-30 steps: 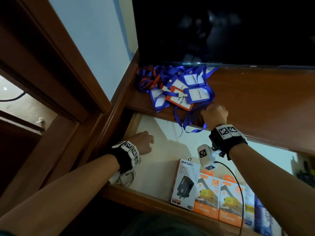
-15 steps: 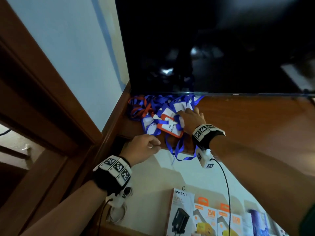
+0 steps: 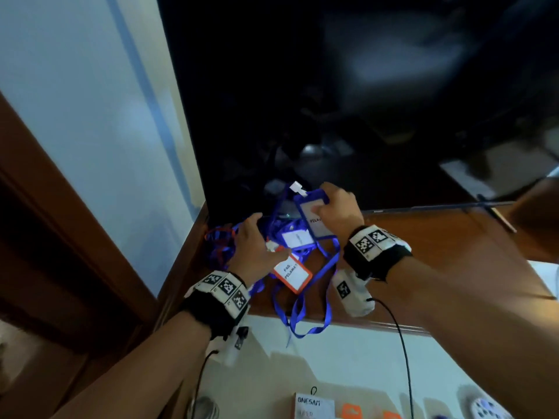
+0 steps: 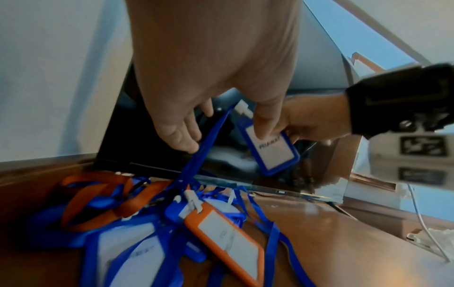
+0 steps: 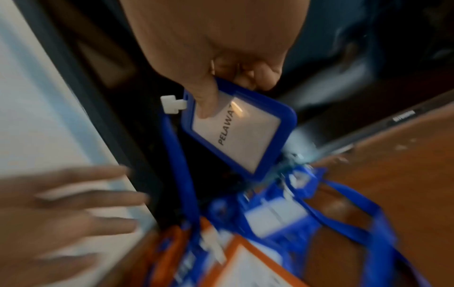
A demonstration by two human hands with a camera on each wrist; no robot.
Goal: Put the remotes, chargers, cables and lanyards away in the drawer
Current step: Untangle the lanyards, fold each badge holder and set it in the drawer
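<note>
A tangle of blue and orange lanyards (image 3: 222,246) (image 4: 110,203) lies on the wooden cabinet top (image 3: 438,252), below the TV. My right hand (image 3: 323,201) (image 5: 228,89) pinches a blue badge holder (image 3: 317,225) (image 4: 272,153) (image 5: 243,134) marked "PELAWAT" and holds it above the pile. Its blue strap (image 4: 196,161) (image 5: 181,165) runs taut down into the tangle. My left hand (image 3: 260,237) (image 4: 216,126) hovers over the pile with straight fingers beside that strap, holding nothing. An orange badge holder (image 3: 292,275) (image 4: 226,238) lies on top. Blue loops (image 3: 302,322) hang over the front edge.
The white-lined drawer (image 3: 348,358) stands open below the cabinet top, with charger boxes (image 3: 314,406) along its near side. The dark TV screen (image 3: 332,101) rises right behind the pile. A pale wall and a wooden door frame (image 3: 75,222) close off the left.
My right hand went from lying on the badges to lifting one blue badge holder. My left hand rose from the drawer's edge to the pile. The head view tilted upward.
</note>
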